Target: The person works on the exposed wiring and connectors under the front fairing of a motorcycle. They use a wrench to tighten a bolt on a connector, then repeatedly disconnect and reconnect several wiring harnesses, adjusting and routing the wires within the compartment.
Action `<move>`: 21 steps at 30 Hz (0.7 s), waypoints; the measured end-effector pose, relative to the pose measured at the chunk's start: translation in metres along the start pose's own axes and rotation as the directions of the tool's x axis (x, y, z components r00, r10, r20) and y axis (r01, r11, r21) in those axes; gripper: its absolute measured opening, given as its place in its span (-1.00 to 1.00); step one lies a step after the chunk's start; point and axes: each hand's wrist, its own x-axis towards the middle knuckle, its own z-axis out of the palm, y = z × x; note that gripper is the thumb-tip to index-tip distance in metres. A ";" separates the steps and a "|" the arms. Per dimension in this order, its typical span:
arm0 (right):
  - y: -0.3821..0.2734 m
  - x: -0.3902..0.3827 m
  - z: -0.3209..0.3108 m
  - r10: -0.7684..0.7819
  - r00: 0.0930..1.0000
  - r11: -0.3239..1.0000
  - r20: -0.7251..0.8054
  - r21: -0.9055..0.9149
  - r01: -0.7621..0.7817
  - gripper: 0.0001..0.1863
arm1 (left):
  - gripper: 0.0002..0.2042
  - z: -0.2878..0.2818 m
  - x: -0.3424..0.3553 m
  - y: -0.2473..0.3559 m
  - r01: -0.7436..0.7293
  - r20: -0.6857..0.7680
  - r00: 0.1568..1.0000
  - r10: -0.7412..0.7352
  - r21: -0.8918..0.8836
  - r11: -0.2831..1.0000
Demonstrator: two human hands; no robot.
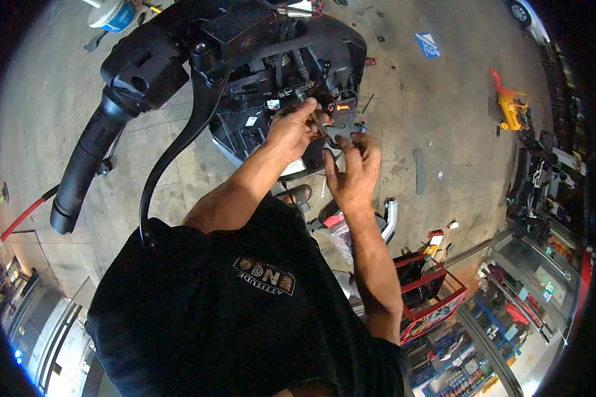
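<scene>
My left hand [291, 132] is closed around a slim metal tool [319, 127], whose upper end meets a fitting [301, 89] inside the opened black front housing [251, 99] of what looks like a scooter. My right hand [354, 169] is at the tool's lower end, fingers bent and smeared by motion, so its grip is unclear. Above and left of my hands are a black handlebar grip [79, 165] and a curved brake lever [169, 159].
A white bucket [112, 14] sits at upper left, a red hose [23, 218] at left. At right are a yellow wheeled tool [512, 109] and black parts [530, 192]. A red tool rack [434, 311] and glass-topped case [530, 278] stand at lower right.
</scene>
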 end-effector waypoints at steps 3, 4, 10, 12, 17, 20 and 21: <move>0.015 0.006 -0.009 -0.222 0.972 0.967 0.075 -0.109 0.230 -0.66 | -0.79 0.001 -0.002 0.002 0.030 -0.012 0.999 -0.030 0.016 0.999; 0.018 0.007 -0.010 -0.267 0.956 0.951 0.123 -0.129 0.283 -0.69 | -0.77 0.000 -0.002 0.004 0.045 0.012 0.999 -0.046 0.071 0.996; -0.006 -0.006 0.007 0.313 0.946 0.914 0.088 0.242 -0.325 -0.75 | -0.79 -0.001 -0.003 0.004 0.029 0.046 0.999 -0.029 -0.001 1.000; -0.024 -0.012 0.023 0.744 0.598 0.314 0.299 0.634 -0.707 -0.67 | -0.79 -0.001 -0.006 0.006 0.042 0.067 0.997 -0.045 0.032 0.999; -0.039 -0.005 0.020 0.668 0.691 0.325 0.276 0.727 -0.605 -0.67 | -0.80 0.003 -0.011 0.009 0.080 -0.040 0.996 -0.076 0.098 0.992; -0.024 0.009 -0.009 -0.008 0.998 0.998 0.061 0.064 0.004 -0.62 | -0.82 0.002 -0.010 0.007 0.062 -0.055 0.997 -0.056 0.097 0.993; -0.021 0.010 -0.017 -0.148 0.974 0.988 0.174 -0.024 0.155 -0.61 | -0.82 0.000 -0.009 0.006 0.057 -0.029 0.998 -0.055 0.076 0.995</move>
